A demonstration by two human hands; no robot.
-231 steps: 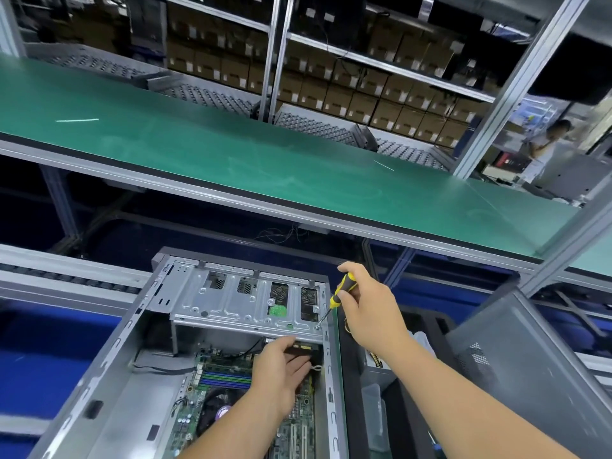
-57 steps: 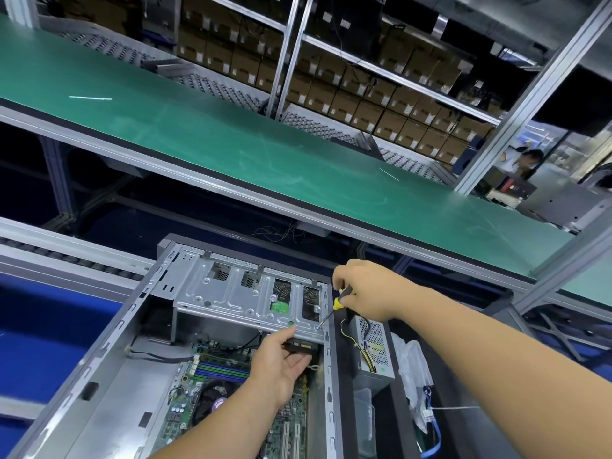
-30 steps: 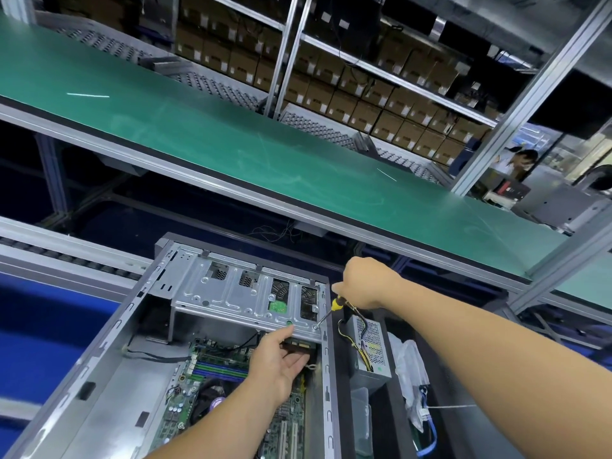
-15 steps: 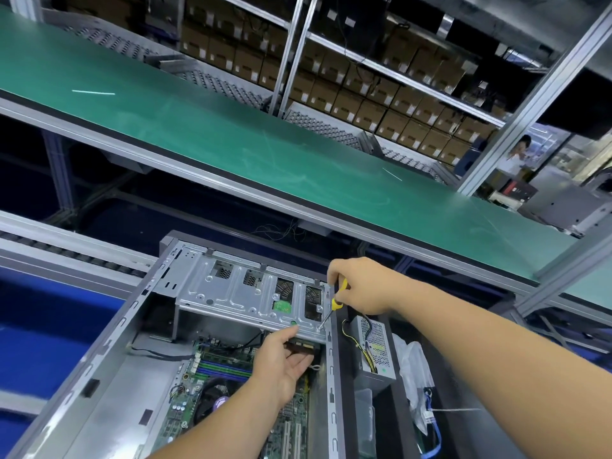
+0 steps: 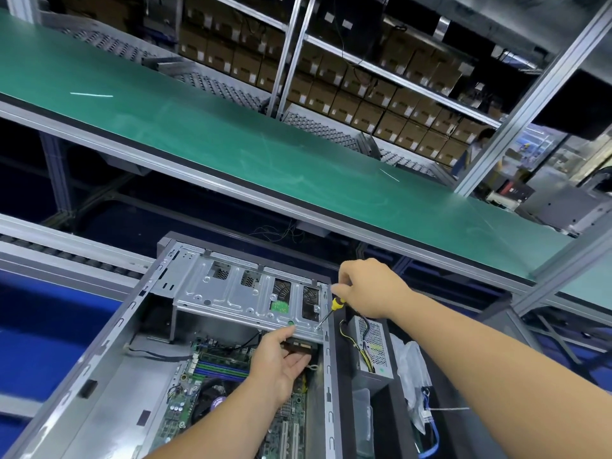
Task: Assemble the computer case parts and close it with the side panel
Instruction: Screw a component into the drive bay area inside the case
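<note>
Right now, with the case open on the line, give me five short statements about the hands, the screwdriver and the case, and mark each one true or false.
1. The right hand holds a screwdriver with a yellow and black handle. True.
2. The screwdriver tip sits at the near right corner of the metal drive bracket. True.
3. The left hand lies flat on the green shelf. False: it reaches into the computer case, under the bracket's near edge.
4. The side panel already covers the case. False: the case is open and the circuit board shows.
5. A small power supply with yellow and black wires stands right of the case. True.
</note>
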